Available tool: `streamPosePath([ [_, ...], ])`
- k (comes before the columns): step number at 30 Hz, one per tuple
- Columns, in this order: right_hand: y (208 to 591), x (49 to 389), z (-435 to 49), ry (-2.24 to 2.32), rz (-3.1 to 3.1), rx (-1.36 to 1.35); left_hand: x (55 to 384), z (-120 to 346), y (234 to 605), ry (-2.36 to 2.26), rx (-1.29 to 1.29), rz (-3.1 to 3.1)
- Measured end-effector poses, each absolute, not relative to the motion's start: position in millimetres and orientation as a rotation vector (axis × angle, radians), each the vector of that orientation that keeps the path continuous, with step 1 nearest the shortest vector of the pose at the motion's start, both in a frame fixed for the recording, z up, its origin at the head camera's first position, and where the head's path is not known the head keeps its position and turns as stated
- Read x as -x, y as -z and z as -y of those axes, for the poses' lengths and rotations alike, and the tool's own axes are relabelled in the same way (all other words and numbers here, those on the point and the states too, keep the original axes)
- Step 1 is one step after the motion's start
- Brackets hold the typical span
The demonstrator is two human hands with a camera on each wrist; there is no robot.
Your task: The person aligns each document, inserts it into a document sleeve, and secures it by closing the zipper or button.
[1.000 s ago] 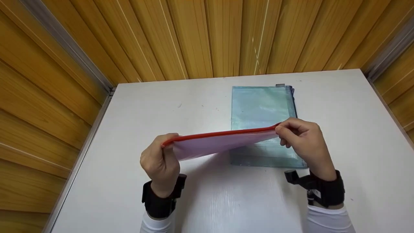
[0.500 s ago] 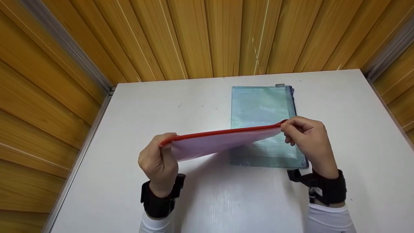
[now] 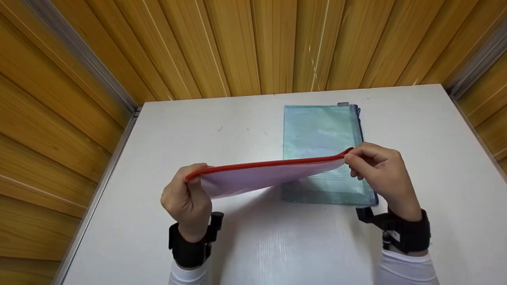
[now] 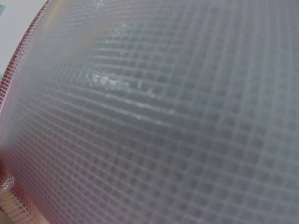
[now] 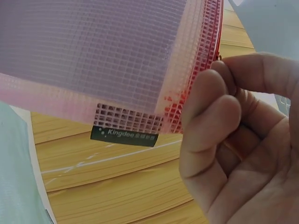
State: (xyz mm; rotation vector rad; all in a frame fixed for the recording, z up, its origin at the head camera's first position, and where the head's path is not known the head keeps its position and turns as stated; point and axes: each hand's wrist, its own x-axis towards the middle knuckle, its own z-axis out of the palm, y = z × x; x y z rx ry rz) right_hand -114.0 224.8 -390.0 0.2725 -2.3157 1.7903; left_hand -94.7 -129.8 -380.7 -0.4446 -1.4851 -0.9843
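Note:
A pink mesh zipper pouch (image 3: 253, 176) with a red zipper edge (image 3: 269, 162) is held up above the table, edge upward and slanting slightly higher to the right. My left hand (image 3: 188, 198) grips its left end, thumb in front. At the other end my right hand (image 3: 376, 166) pinches the red edge between thumb and curled fingers. In the right wrist view a dark label (image 5: 124, 135) sticks out from the pouch's side near my right fingers (image 5: 205, 121). The mesh panel (image 4: 163, 116) fills most of the left wrist view and hides my left hand there.
A light-green mesh zipper pouch (image 3: 321, 126) with a dark blue zipper lies flat on the white table (image 3: 190, 130), partly behind the pink pouch and my right hand. Wood-look panels (image 3: 253, 47) stand along the back and sides.
My left hand has shifted a little left with its end of the pink pouch. My right hand has moved slightly right, still pinching the other end. The green pouch lies where it was.

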Motion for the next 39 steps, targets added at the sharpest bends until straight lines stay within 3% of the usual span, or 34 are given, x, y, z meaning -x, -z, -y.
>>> streamPosePath([
  [8,397,123,-228,-1.758,2.368,-0.037,95,127,380,0.975,0.45,1.497],
  [39,402,129,-241,-1.949,2.236,-0.007,96,133,382,0.973,0.381,1.486],
])
